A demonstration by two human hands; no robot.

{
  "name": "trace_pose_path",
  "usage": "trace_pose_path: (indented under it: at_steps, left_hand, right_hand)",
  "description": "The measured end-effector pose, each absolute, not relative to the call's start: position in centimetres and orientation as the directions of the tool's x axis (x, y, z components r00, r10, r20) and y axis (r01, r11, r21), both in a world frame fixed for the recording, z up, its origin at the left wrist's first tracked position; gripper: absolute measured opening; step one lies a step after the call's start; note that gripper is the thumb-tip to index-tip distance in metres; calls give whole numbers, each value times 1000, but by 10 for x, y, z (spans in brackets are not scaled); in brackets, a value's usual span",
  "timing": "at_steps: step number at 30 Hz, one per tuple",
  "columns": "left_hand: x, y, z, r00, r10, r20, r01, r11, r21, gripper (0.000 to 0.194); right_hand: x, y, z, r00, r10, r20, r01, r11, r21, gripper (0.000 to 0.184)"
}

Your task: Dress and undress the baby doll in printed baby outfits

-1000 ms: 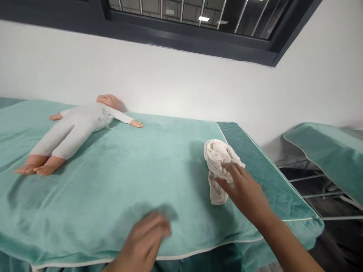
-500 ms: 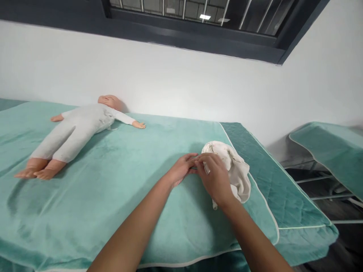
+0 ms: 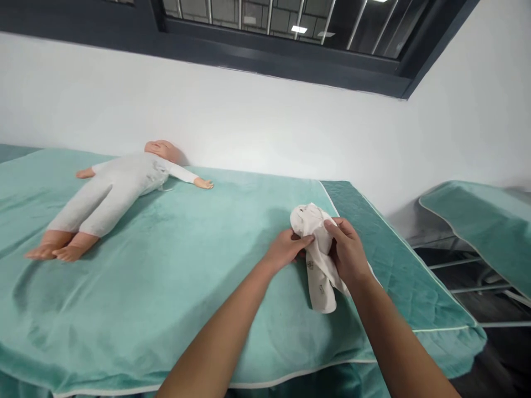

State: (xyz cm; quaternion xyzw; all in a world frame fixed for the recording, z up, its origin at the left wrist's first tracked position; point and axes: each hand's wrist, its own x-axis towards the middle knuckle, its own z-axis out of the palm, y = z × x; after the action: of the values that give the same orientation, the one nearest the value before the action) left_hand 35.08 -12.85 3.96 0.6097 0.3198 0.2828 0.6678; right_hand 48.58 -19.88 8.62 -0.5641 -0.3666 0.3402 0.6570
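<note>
A bunched white baby garment with small dark prints is held just above the green blanket, right of the middle. My left hand pinches its left side, thumb on top and the other fingers partly hidden under the cloth. From the right, my right hand grips the opposite side between thumb and fingers. One narrow part of the garment, like a sleeve or leg, hangs down toward the front. To the far left a baby doll in a white suit lies on its back with arms spread.
The green blanket with white edging covers a quilted darker green mattress. A white wall and a dark-framed barred window stand behind. At right is another green-covered bed with metal bars below.
Both hands have moved right and now grip the garment from either side. Before, they met at its left edge. The garment is gathered narrower, with one part hanging. The doll has not moved.
</note>
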Motion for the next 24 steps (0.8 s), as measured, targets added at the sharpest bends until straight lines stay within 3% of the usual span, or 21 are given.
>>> trace_pose_path:
  at_steps: [3,8,15,19,24]
  left_hand:
    - [346,-131,40,594,805,-20,-215,183,959,42]
    - [333,-131,41,555,827,-86,-402,358,843,34]
    - [319,-111,38,435,891,-130,-699,425,575,26]
    - [275,-82,35,368,904,-217,-712,424,560,16]
    - [206,-52,35,311,894,-321,-662,447,602,13]
  right_hand:
    - [481,-208,93,433,900,56,-168,141,-976,26]
    - [482,-217,97,427,897,113,-122,181,-976,18]
    - [483,-222,126,426,875,230,-340,390,-855,17]
    - [497,-236,146,546,803,239,-327,467,-821,35]
    - [521,-240,144,704,681,201,-295,538,-789,29]
